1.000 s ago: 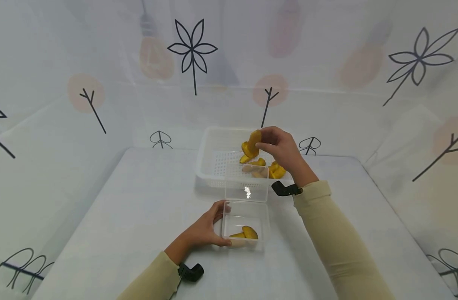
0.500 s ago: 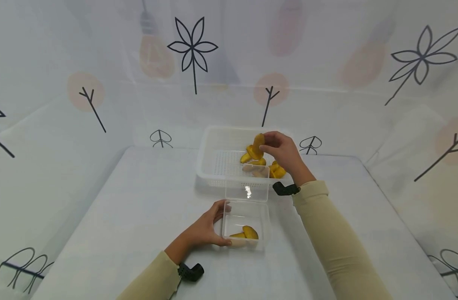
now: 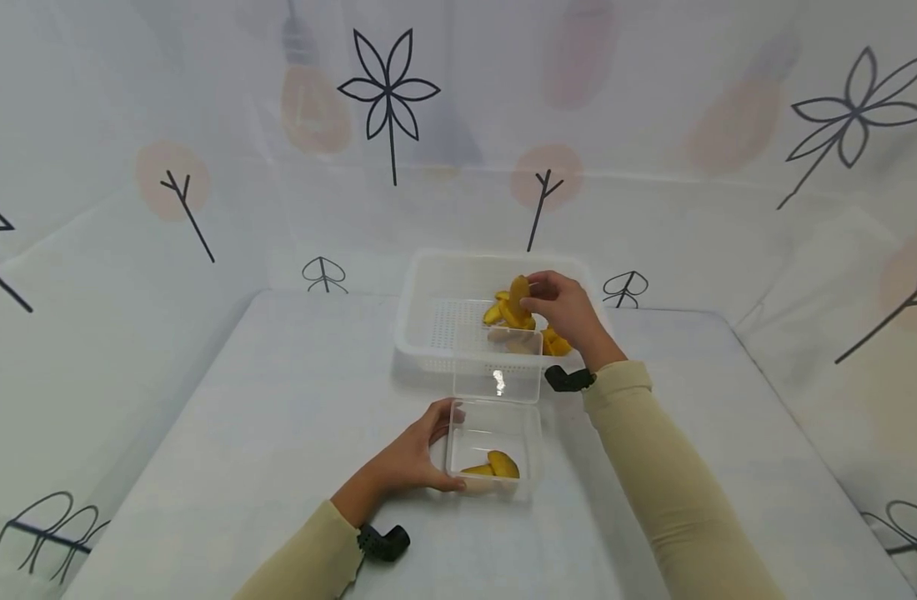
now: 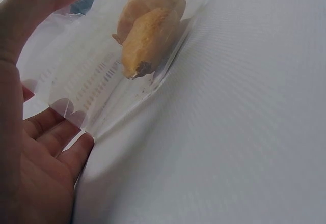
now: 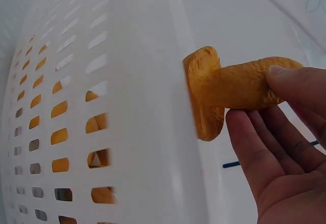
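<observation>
A yellow mushroom (image 3: pixel 519 293) is pinched by its stem in my right hand (image 3: pixel 567 310), cap downward, above the right part of a white perforated basket (image 3: pixel 428 346). In the right wrist view, the thumb and fingertips grip the mushroom (image 5: pixel 239 84) beyond the basket's rim. With thumb and fingers spread around its left side, my left hand (image 3: pixel 413 454) holds a clear plastic box (image 3: pixel 496 417). Inside the box lies a yellow mushroom (image 3: pixel 503 464), seen through the plastic wall in the left wrist view (image 4: pixel 147 40). More yellow mushrooms (image 3: pixel 555 342) lie in the basket.
The box's transparent lid (image 3: pixel 496 383) is raised at the back and leans toward the basket, partly covering the mushrooms behind it. A white table (image 3: pixel 301 400) carries everything. Behind it hangs a printed white cloth backdrop (image 3: pixel 241 150).
My right hand has lowered slightly with the mushroom, bringing its cap closer to the mushrooms in the basket. The left hand stays on the box.
</observation>
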The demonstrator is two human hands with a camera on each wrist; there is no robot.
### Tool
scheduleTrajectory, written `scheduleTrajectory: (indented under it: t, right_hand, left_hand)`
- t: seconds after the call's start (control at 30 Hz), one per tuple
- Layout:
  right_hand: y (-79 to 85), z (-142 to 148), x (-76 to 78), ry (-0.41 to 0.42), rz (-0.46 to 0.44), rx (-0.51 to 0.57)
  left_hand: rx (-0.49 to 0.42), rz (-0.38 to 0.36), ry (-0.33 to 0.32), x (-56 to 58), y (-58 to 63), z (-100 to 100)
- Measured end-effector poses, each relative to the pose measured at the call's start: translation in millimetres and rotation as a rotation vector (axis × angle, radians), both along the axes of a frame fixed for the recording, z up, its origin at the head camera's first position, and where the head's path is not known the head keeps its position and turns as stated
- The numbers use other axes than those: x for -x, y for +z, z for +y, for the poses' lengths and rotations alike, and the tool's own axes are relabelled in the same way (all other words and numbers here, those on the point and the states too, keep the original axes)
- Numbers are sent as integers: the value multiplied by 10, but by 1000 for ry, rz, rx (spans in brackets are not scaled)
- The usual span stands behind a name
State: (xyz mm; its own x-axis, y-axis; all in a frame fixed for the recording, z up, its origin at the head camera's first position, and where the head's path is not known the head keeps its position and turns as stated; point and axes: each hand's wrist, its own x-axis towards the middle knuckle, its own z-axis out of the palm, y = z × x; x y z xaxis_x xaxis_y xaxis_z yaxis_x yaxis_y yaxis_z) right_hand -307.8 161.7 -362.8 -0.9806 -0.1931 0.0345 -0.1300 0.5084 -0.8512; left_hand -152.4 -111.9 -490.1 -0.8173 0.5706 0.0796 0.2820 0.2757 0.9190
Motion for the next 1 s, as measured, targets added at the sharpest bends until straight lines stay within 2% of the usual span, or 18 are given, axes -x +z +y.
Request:
scheduleTrajectory:
  t: [0.4,1.0]
  right_hand:
    - [-75,-70,37,14,-25,-195]
    - [-67,-63,-36,21,-29,-261]
  left_hand:
    - [2,-12,8,-11,16,-6]
    - [8,-20,0,-12,31,-3]
